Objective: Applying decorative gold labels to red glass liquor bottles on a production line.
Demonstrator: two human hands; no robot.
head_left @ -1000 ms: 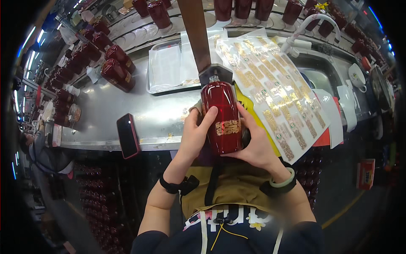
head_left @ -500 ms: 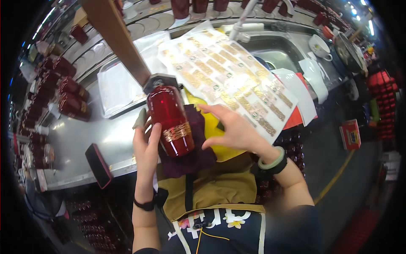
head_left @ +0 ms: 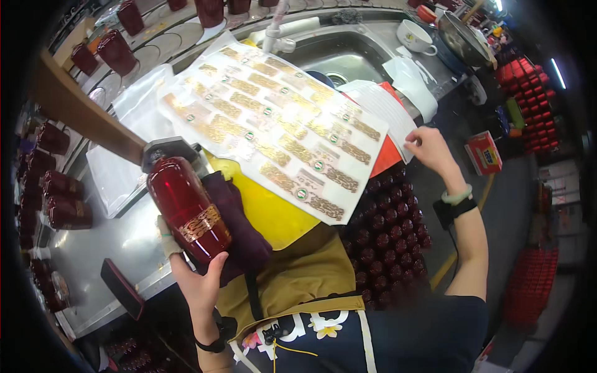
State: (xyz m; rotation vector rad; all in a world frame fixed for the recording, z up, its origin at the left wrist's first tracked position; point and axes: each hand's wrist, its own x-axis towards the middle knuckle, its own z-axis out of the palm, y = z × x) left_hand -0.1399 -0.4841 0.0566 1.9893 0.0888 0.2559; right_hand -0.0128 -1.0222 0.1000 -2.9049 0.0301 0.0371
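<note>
Along its front edge the steel counter (head_left: 118, 242) runs slantwise across our lower left, with the phone (head_left: 122, 288) lying over that edge, near our left hand (head_left: 199, 283) but apart from it. Between phone and red bottle (head_left: 189, 208) we have a strip of steel to move over. On the other side the bottle borders a dark purple cloth (head_left: 242, 224), then a yellow sheet (head_left: 273, 214), partly covered by the decal sheet (head_left: 267, 146), whose near corner reaches over our brown apron (head_left: 305, 267). The sink (head_left: 364, 53) lies beyond the decal sheet's far edge.

We count one bottle in hand, one phone, one decal sheet with several rows of gold strips, one white cup (head_left: 415, 37) beside the sink, and one wooden beam (head_left: 93, 118) ending in a dark angular block (head_left: 168, 149).

The bottle is tilted, its narrow end at that block, its base toward us, a gold band around its lower part. Our left hand grasps it low down, thumb by the base and fingers along the outer side. Our right arm stretches well out to the side; the right hand (head_left: 432, 149) is bent, fingertips gathered at the corner of a white paper (head_left: 385, 118). We cannot tell whether they pinch it.
</note>
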